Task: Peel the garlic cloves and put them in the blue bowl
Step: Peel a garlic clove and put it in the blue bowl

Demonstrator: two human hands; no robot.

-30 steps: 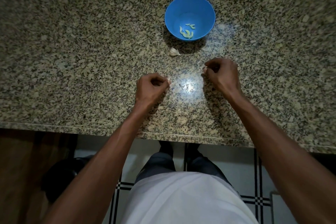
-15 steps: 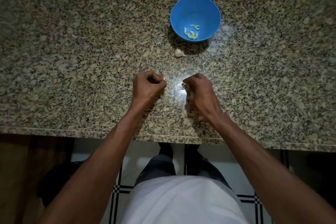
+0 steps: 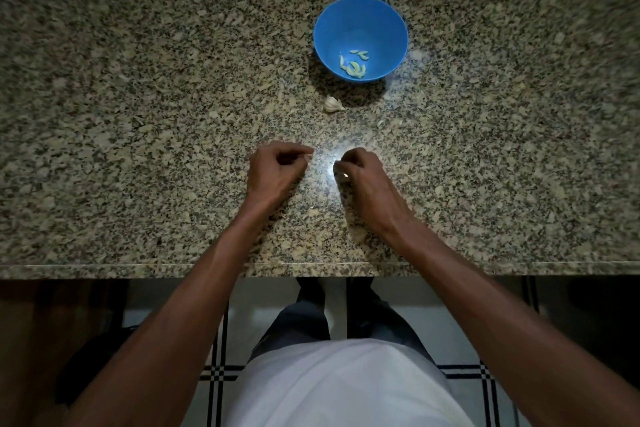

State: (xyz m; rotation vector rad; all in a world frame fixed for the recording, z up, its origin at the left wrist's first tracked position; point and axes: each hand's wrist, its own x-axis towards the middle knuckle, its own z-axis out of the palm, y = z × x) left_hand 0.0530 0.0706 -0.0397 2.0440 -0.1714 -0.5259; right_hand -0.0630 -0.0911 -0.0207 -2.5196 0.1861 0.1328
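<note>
A small pale garlic clove [image 3: 307,158] is pinched at the left hand [image 3: 277,172] fingertips, w/ the right hand [image 3: 360,177] curled beside it, contents not discernible, while the round blue plastic bowl [image 3: 391,24] is seen straight ahead, nearer the right hand, approx. 5 peeled cloves [image 3: 353,65] inside.

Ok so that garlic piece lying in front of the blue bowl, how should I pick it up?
Pinch the garlic piece across its rounded body, coming from above. It lies on the counter, tapered tip pointing right, apart from the blue bowl, so both sides look free.
</note>
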